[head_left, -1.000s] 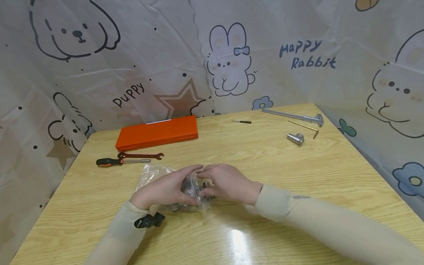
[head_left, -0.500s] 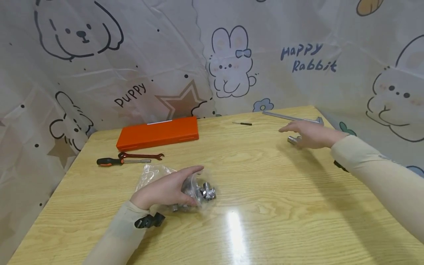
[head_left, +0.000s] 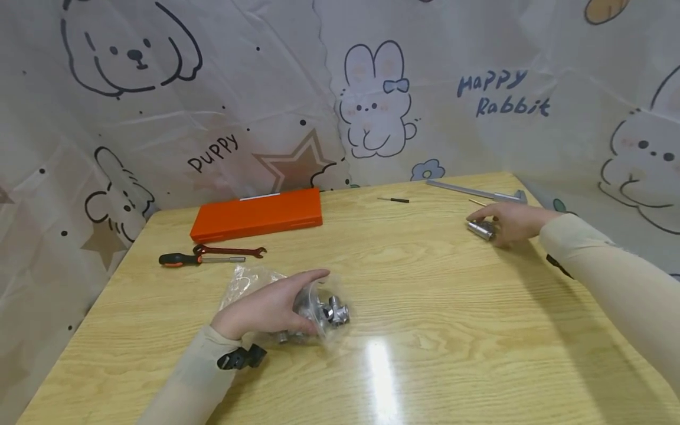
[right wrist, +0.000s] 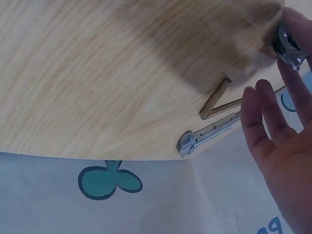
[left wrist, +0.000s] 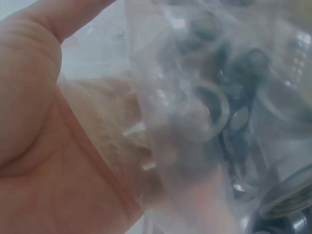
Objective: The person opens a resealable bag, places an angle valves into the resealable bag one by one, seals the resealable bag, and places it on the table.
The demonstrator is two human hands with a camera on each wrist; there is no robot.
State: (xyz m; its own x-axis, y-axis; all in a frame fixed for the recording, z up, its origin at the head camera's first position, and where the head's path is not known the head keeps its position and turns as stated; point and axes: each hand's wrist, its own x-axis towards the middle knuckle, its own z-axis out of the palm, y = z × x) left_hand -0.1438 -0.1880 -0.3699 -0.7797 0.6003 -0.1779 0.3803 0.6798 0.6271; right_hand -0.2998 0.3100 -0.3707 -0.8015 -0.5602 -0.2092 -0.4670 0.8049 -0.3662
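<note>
Right hand lowered onto metal fitting

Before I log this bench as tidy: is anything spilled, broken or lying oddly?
Nothing stands out. The metal fittings stay inside the clear bag under the left hand. The right hand is on a loose metal fitting. The orange case, wrench and screwdriver lie flat.

Makeshift workbench, wooden table walled by cartoon-print plastic sheeting (rabbits, puppies), hand tools out: wrench, screwdriver, caliper, orange case
</note>
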